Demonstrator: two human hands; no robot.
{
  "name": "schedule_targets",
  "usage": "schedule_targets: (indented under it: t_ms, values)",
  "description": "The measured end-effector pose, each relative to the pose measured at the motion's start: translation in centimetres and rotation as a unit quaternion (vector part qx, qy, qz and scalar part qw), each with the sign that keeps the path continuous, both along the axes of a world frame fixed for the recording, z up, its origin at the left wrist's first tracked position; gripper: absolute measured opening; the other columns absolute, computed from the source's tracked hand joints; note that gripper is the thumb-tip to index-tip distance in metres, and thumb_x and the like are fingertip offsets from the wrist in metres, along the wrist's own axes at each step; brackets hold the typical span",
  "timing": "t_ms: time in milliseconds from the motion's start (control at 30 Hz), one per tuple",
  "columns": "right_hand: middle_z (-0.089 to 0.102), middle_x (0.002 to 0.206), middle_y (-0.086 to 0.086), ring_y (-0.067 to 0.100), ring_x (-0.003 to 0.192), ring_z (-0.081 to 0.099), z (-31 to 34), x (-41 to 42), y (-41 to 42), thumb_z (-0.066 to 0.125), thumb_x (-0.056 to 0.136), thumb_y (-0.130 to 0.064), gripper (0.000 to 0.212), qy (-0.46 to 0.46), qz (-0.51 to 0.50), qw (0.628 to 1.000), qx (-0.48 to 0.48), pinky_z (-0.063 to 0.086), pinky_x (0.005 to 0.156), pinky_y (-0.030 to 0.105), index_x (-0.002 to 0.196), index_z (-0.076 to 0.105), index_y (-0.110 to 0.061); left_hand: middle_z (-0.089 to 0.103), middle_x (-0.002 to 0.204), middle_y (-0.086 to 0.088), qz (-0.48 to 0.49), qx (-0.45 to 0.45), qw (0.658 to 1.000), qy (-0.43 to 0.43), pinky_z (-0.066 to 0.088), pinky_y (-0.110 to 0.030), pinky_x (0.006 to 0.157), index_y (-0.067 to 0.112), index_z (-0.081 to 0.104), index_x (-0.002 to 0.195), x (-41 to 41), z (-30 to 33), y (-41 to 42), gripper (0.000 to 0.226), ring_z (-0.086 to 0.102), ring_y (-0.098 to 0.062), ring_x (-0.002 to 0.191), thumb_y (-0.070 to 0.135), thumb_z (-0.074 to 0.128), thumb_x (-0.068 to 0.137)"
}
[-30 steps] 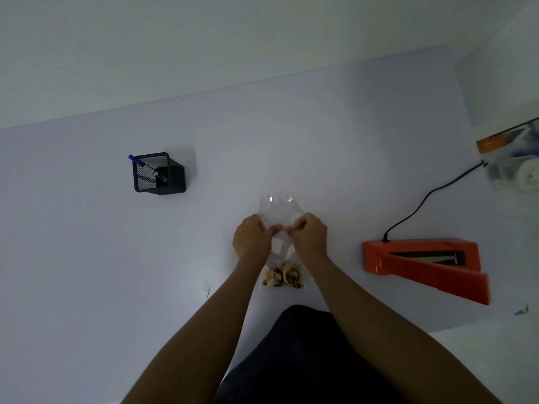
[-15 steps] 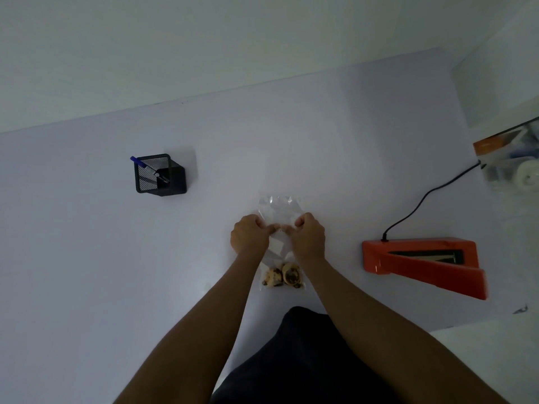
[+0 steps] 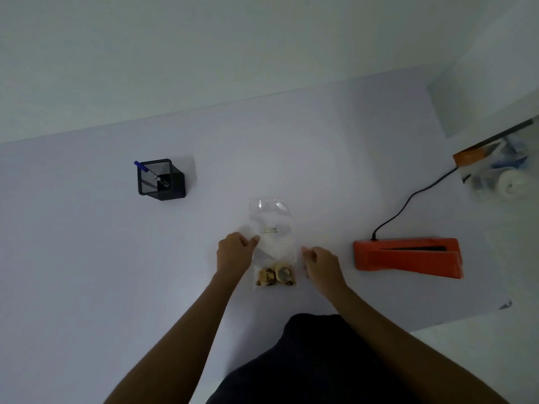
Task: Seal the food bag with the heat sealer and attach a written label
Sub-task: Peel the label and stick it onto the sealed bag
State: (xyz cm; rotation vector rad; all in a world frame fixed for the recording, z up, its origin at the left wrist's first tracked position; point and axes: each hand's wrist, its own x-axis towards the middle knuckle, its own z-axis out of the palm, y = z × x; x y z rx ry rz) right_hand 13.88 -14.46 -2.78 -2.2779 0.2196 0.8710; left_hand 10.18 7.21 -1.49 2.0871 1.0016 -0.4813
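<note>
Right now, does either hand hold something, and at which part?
The left hand pinches the clear food bag at its left edge; the right hand holds nothing.

bag label [image 3: 270,230] print illegible

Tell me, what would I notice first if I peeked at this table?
Probably the orange sealer, bright at the right with a black cord running off behind it. In the middle lies a clear bag with brown food at its near end; the left hand touches its edge, the right hand is just beside it. A black pen cup stands far left.
</note>
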Motion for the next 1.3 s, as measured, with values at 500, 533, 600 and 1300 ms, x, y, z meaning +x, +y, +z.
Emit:
schedule_targets:
  t_ms: [500,533,600,1300]
  values:
    - [0.075,0.096,0.016,0.036,0.088,0.072,-0.6,7.1,7.5,0.066,0.084,-0.024,0.024,-0.014,-0.066,0.995,0.075,0.059,0.082,0.051,0.103,0.073,-0.01,0.065,0.11,-0.009,0.057,-0.071,0.995,-0.038,0.05,-0.03,0.08,0.009,0.055,0.12,4.9,1.6,1.9,0.046,0.064,-0.025,0.099,0.036,0.07,0.087]
    - [0.075,0.098,0.017,0.038,0.092,0.072,-0.8,8.3,8.4,0.064,0.084,-0.023,0.026,-0.019,-0.063,0.995,0.072,0.059,0.083,0.052,0.104,0.073,-0.01,0.065,0.114,-0.01,0.05,-0.07,0.995,-0.046,0.051,-0.031,0.084,0.008,0.054,0.122,6.1,1.7,2.5,0.047,0.063,-0.025,0.102,0.034,0.071,0.087]
    - [0.074,0.104,0.019,0.038,0.096,0.071,-1.1,10.5,9.9,0.058,0.086,-0.018,0.028,-0.024,-0.058,0.996,0.07,0.058,0.086,0.052,0.108,0.072,-0.007,0.063,0.121,-0.011,0.044,-0.079,0.994,-0.057,0.053,-0.038,0.092,0.008,0.052,0.127,8.1,1.8,3.6,0.049,0.061,-0.025,0.106,0.029,0.071,0.087]
    - [0.066,0.128,0.0,0.012,0.114,0.061,8.5,2.4,3.5,0.051,0.104,-0.029,0.034,-0.166,-0.049,0.969,0.178,0.045,0.099,0.023,0.131,0.062,-0.012,0.061,0.133,-0.002,-0.051,-0.125,0.975,-0.176,0.041,-0.027,0.094,0.016,0.054,0.133,3.4,9.2,-5.2,0.057,0.056,-0.017,0.118,0.058,0.038,0.098]
